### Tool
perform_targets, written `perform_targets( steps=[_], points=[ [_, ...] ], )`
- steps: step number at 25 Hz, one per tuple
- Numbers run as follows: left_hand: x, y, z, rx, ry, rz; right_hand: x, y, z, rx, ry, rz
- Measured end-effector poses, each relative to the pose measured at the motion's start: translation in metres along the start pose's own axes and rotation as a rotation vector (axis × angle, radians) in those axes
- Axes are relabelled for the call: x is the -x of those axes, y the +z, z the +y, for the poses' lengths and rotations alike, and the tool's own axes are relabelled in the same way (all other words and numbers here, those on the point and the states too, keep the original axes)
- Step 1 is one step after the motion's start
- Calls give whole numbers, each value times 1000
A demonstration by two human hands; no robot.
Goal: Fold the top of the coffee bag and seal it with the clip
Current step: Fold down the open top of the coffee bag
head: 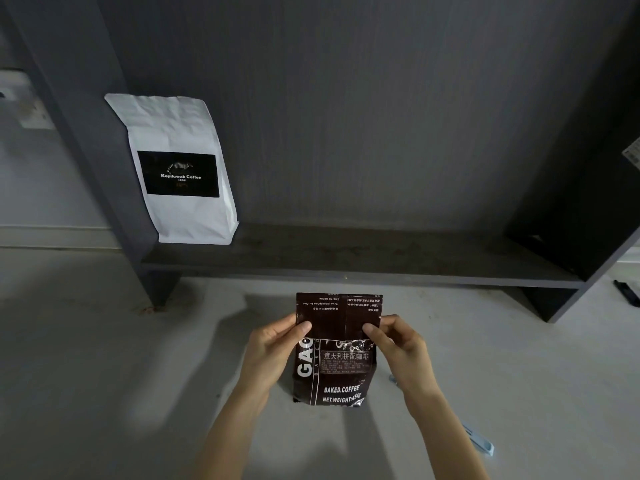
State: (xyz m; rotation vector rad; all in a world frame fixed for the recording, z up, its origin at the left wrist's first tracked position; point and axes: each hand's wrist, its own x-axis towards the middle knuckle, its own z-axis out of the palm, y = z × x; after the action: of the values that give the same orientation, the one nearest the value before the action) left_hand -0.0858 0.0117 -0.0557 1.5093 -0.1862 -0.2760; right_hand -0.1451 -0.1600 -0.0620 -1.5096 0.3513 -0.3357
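A dark brown coffee bag point(337, 372) stands upright on the pale floor in front of me. Its top flap is bent over toward me, showing upside-down print on its back. My left hand point(273, 348) pinches the flap's left edge, thumb on the front. My right hand point(398, 344) pinches the right edge the same way. A light blue clip point(479, 443) lies on the floor under my right forearm, partly hidden by it.
A white coffee bag point(180, 168) stands on a low dark grey shelf point(363, 265) behind the brown bag. A dark object point(627, 292) lies on the floor at the far right. A wall runs along the left.
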Motion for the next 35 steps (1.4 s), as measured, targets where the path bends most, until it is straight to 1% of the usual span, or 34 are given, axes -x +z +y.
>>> perform_targets(
  steps=[6,9,12,17,20,24,29,35],
  points=[
    [-4,2,-5,2,9,17,-1,1,1,-19,4,-5],
    [-3,5,-3,10,24,37,0,4,4,-87,35,2],
    [1,7,-2,0,40,11,5,3,3,-126,57,-32],
    [0,4,-1,-10,48,35,2,-2,-5,-37,-7,-27],
    [-4,6,1,-25,56,66,-3,-2,-6,38,-15,-23],
    [-19,7,-1,-58,64,135,-18,-2,-4,123,17,31],
    [-47,13,2,-80,66,211,-47,6,-10,201,12,113],
    [-80,11,-1,-169,87,185,-76,16,-8,241,33,174]
  ],
)
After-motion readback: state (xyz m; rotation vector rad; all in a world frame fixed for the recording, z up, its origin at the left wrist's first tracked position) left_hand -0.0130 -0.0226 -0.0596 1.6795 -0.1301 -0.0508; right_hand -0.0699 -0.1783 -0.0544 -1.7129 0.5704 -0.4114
